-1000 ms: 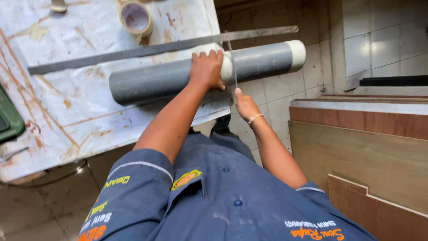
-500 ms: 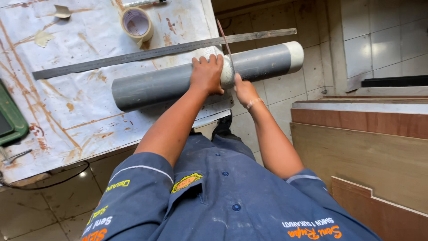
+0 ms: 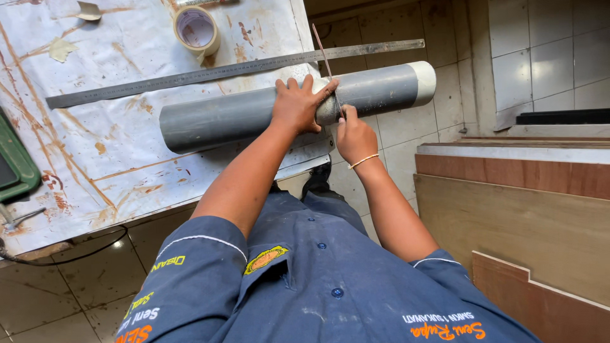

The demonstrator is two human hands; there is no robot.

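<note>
the big grey pipe (image 3: pixel 248 114) lay on its side across the table (image 3: pixel 127 159), and its far end stuck out past the table edge over the tiled floor (image 3: pixel 387 152). the pipe was round, smooth and dull grey, with a pale band (image 3: pixel 424 82) at that far end. a thin saw blade (image 3: pixel 325 58), narrow and flat, leaned over the pipe and touched it just beside the left hand.

since half a second before, the blade had tipped a little and the right hand had come up nearer the pipe. the pipe lay in the same place.

the left hand (image 3: pixel 297 105) was spread flat on top of the pipe, fingers wide, pressing it down, with the arm reaching straight out. the right hand (image 3: pixel 354 134) was curled shut below the pipe, pinching the low end of the blade, wrist bent up, with a thin band round the wrist.

behind the pipe lay a long, flat metal ruler (image 3: pixel 235 68). further off sat a round roll of tape (image 3: pixel 197 30). the table top was white, scratched and stained with rusty brown marks. flat wooden boards (image 3: pixel 521 209), brown and smooth, leaned at the right.
</note>
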